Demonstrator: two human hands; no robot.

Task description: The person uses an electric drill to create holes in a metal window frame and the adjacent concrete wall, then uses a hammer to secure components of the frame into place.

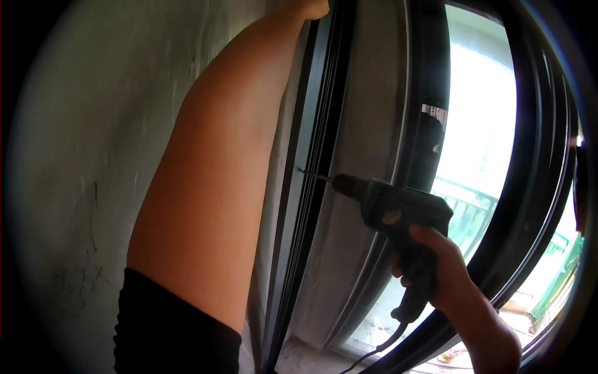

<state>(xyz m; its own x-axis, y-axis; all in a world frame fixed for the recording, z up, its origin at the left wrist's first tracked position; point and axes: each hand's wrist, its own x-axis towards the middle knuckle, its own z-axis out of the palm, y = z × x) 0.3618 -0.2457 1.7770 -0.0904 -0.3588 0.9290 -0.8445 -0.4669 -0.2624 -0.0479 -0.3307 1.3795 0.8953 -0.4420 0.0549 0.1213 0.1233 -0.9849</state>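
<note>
A dark corded power drill [405,209] is held in my right hand [441,265], its fingers wrapped round the handle by the trigger. The drill points left, and its thin bit [316,176] reaches the face of a dark metal frame [295,193], where the tip meets a small mark. I cannot tell how deep the bit sits. My left arm stretches up along the frame from a black sleeve. Only part of my left hand [314,9] shows at the top edge, against the upper frame; its fingers are cut off from view.
Left of the frame rises a grey, stained plaster wall [75,174]. A grey reveal [367,106] lies between the frame and a bright window [479,93] with dark edging. The drill's cord [391,340] hangs toward the bottom. Outside stands a green railing [464,202].
</note>
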